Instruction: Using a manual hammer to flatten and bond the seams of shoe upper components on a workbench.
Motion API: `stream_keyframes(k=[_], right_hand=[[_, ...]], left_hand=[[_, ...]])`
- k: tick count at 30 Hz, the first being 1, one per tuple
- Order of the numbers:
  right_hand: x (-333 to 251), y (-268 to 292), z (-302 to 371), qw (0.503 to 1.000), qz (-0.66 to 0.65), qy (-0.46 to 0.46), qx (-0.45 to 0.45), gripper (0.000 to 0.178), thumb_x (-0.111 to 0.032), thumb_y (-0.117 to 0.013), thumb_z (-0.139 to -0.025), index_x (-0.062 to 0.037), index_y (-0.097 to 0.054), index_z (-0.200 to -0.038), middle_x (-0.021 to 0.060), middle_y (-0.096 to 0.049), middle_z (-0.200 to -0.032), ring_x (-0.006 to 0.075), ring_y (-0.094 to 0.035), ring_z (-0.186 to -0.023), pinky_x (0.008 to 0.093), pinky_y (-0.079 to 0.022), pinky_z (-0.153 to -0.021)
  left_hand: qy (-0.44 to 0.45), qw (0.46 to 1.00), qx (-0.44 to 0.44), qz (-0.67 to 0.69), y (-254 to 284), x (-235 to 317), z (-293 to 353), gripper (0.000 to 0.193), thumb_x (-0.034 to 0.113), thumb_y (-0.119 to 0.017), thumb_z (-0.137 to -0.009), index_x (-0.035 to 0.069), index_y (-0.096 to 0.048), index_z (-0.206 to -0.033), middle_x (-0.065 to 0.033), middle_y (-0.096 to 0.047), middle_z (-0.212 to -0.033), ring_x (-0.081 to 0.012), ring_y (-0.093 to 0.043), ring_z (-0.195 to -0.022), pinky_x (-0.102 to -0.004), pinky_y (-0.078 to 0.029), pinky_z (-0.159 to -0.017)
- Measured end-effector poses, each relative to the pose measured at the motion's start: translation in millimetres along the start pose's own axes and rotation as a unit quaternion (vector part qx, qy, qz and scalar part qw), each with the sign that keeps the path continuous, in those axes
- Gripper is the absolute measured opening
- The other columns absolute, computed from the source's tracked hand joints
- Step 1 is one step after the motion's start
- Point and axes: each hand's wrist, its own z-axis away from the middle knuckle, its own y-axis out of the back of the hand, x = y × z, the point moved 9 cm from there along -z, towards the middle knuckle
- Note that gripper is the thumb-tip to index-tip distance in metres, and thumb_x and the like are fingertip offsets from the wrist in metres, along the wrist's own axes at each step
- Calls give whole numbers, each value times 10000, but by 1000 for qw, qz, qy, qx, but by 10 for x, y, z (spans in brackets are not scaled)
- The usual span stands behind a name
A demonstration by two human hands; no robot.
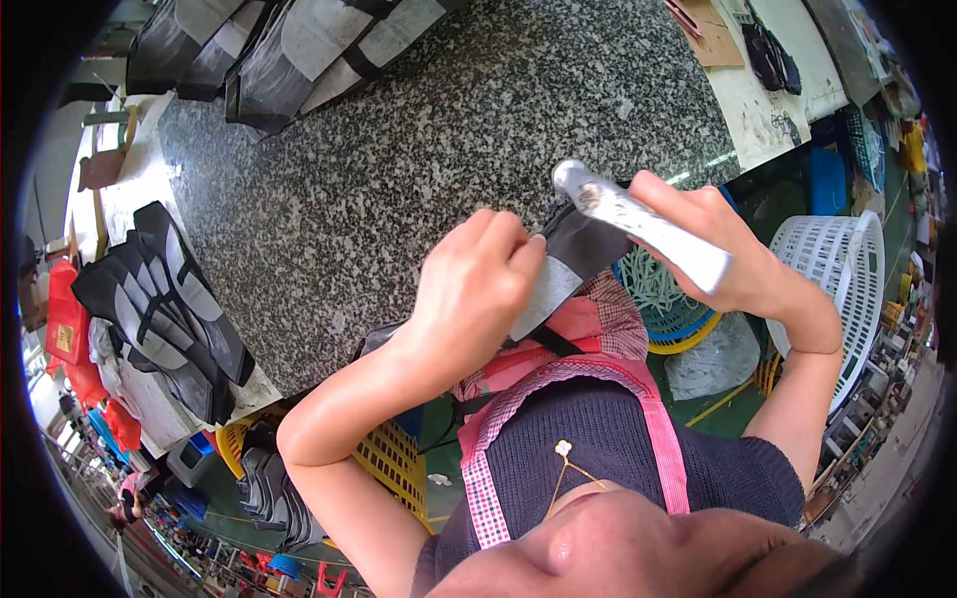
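My right hand [713, 234] is closed round a silvery metal hammer [653, 227], whose rounded end points to the upper left over the near edge of the stone table. Below the hammer lies a black and grey leather-like piece [558, 284], partly over the table edge and my lap. My left hand [478, 269] has its fingers curled down on that piece, thumb toward the hammer. The hands partly hide the piece, and its full shape does not show. The lower part of the hammer is hidden behind my right hand.
The speckled stone table [449, 130] bears stacked black and grey pieces [329, 50] at the far left. More pieces [164, 309] lie on a left side surface. White basket [832, 289] stands right; a blue-yellow basket with pale strips [658, 289] is below the edge.
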Motion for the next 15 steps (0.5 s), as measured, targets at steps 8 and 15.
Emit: stream_keyframes(k=[8, 15], right_hand=[[91, -242, 58, 997, 25, -54, -49, 246, -208, -618, -925, -23, -507, -1042, 206, -610, -711, 443, -628, -688, 484, -482, -563], [-238, -37, 25, 998, -39, 44, 9, 292, -128, -666, -838, -2, -557, -1077, 171, -574, -775, 393, -650, -675, 433, -507, -554]], left_hand=[[148, 970, -21, 193, 64, -346, 169, 127, 2, -759, -773, 2, -739, -898, -116, -665, -816, -281, -651, -738, -360, -525, -657], [-8, 999, 36, -11, 85, 83, 256, 301, -55, -661, -675, -13, -678, -972, -100, -574, -874, -271, -565, -775, -380, -497, -659]])
